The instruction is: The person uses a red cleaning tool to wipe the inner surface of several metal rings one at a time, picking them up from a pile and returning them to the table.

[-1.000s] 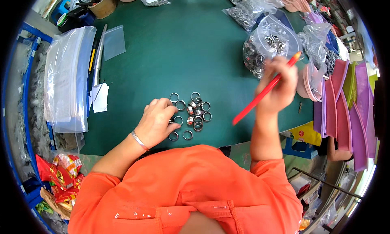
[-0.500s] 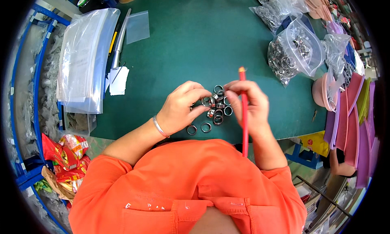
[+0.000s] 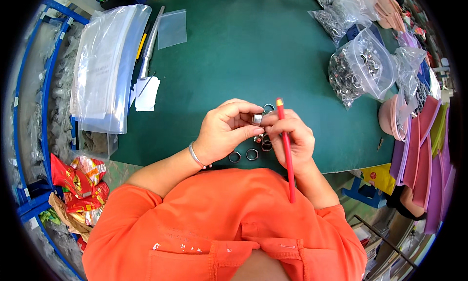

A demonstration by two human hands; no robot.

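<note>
My left hand (image 3: 220, 127) pinches a shiny metal ring (image 3: 257, 119) between thumb and fingers, just above the green table. Close against it, my right hand (image 3: 296, 137) has its fingers curled round a long red pencil (image 3: 287, 156) with a yellowish tip, its fingertips at the ring. Beneath the hands lies a small group of similar rings (image 3: 266, 144), partly hidden by my fingers. Nearer to me, two loose rings (image 3: 252, 154) lie flat beside each other.
A clear bag full of rings (image 3: 346, 73) stands at the right, by a pink tub (image 3: 391, 117). Plastic-sleeved papers (image 3: 100, 71) and a long metal tool (image 3: 152, 42) lie at the left, near an empty clear bag (image 3: 172, 29). Pink and purple strips (image 3: 423, 149) hang over the right edge.
My hands have come together over the rings. The held ring has turned, and my right hand has moved left to it, bringing the red pencil along.
</note>
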